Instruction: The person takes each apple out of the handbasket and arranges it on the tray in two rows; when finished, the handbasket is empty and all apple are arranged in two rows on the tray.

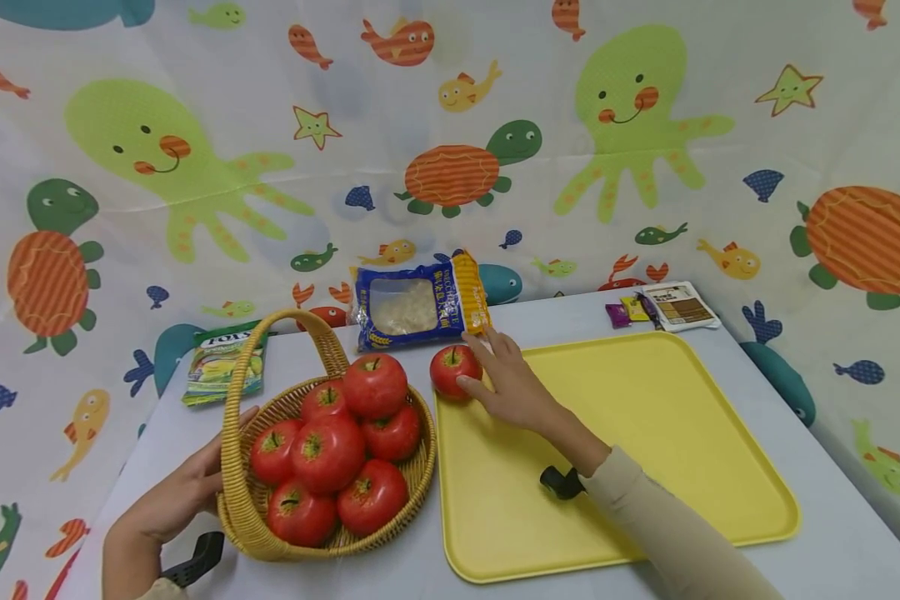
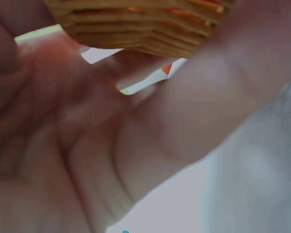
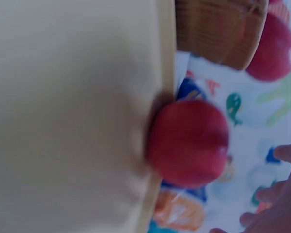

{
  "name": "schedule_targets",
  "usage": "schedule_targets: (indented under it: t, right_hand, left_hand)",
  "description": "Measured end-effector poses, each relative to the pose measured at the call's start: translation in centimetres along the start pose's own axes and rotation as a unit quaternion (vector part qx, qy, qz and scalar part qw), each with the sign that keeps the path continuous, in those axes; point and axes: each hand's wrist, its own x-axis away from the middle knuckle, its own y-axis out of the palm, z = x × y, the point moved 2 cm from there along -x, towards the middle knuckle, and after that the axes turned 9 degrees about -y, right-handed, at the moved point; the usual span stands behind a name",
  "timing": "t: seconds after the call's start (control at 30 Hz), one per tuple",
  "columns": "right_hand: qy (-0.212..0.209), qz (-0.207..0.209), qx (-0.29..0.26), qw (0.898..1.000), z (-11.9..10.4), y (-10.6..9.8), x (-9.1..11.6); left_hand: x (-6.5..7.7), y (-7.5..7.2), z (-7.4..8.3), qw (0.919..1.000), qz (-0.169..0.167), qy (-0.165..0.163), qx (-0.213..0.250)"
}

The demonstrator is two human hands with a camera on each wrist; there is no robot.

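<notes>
A wicker basket (image 1: 429,454) heaped with several red apples (image 1: 327,454) stands on the left, its handle arching over the fruit. My left hand (image 1: 168,500) lies against the basket's left side, its fingertips partly hidden behind the handle. In the left wrist view, the woven wall (image 2: 136,29) is beside the palm. One more apple (image 1: 450,371) sits at the far left corner of the yellow tray (image 1: 705,450). Over that corner, my right hand (image 1: 513,387) has its fingers spread around the apple's right side. A gap separates fingers and apple in the right wrist view.
Behind the single apple lies a blue and yellow pasta bag (image 1: 408,304). A green packet (image 1: 221,367) is left of the basket. At the table's back right are a white-and-brown packet (image 1: 678,306) and small purple and yellow sachets (image 1: 634,308). A sea-animal curtain hangs behind.
</notes>
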Motion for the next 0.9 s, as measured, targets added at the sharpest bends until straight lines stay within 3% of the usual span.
schedule_targets:
  t: [0.17,0.33,0.47,0.6,0.77,0.9]
  right_hand:
    - [-0.103,-0.017,0.091,0.990,-4.5,0.6,-0.2]
    - [-0.164,-0.024,0.067,0.984,-8.0,1.9,-1.2]
    - [-0.147,-0.024,-0.007,0.989,-9.3,2.6,-2.5]
    - [-0.102,-0.033,-0.061,0.992,-9.5,3.5,-3.9]
    - [-0.075,-0.045,-0.112,0.990,-9.5,4.3,-5.0]
    - [-0.060,-0.027,-0.149,0.987,-9.4,4.6,-5.4]
  left_hand:
    - [0.2,0.0,0.2,1.0000,0.003,0.002,-0.009]
    - [0.2,0.2,0.3,0.9999,0.002,0.007,-0.014]
    - [0.1,0.1,0.3,0.9998,0.008,0.003,-0.015]
    - [0.1,0.2,0.4,0.9997,0.016,-0.003,-0.017]
    - [0.1,0.4,0.4,0.9998,0.015,-0.002,-0.014]
    - [0.2,0.5,0.4,0.9998,0.015,-0.002,-0.014]
